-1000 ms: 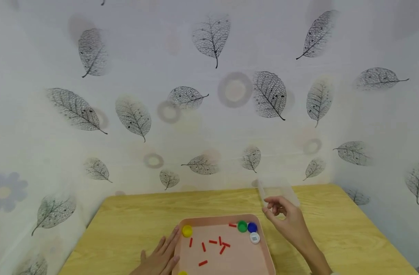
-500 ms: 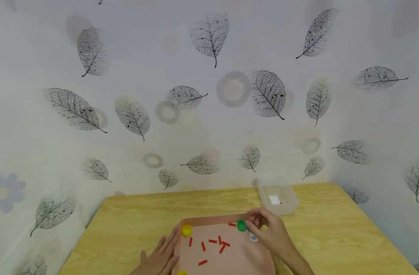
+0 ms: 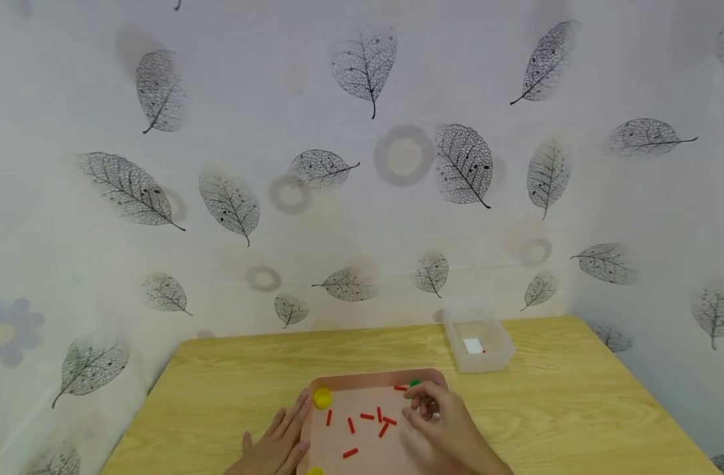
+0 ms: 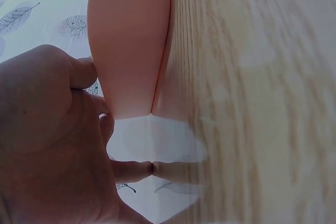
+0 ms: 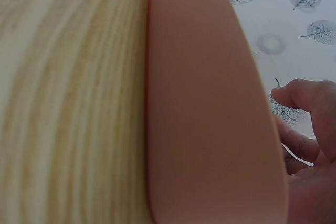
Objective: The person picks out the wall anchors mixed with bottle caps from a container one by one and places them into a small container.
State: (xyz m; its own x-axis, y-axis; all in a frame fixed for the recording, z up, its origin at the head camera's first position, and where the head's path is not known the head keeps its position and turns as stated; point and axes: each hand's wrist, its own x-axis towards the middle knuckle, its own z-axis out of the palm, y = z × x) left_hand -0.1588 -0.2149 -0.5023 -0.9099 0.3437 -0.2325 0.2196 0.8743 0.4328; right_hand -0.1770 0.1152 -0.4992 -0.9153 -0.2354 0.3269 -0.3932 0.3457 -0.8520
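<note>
A pink tray (image 3: 328, 447) lies on the table with several short red sticks (image 3: 350, 453) scattered in it. My left hand (image 3: 274, 443) rests against its left side, fingers straight; in the left wrist view those fingers reach along the outer wall. Over the right part of the tray hovers my right hand (image 3: 448, 425), fingers loosely bent, thumb and index finger apart with nothing visible between them. It partly covers a green round cap (image 3: 415, 383) and hides most of what lies in that corner. One yellow cap (image 3: 322, 398) sits at the back left corner, another (image 3: 316, 472) at the bottom edge.
Behind the tray to the right stands a translucent box (image 3: 486, 362) holding a white square piece (image 3: 473, 346) and a tiny red bit. The wooden table (image 3: 243, 369) meets a leaf-patterned wall (image 3: 350, 224) at the back.
My right hand has come from beside the translucent box down and left, past the blue cap's corner, to above the sticks' right side. The left hand has stayed in place.
</note>
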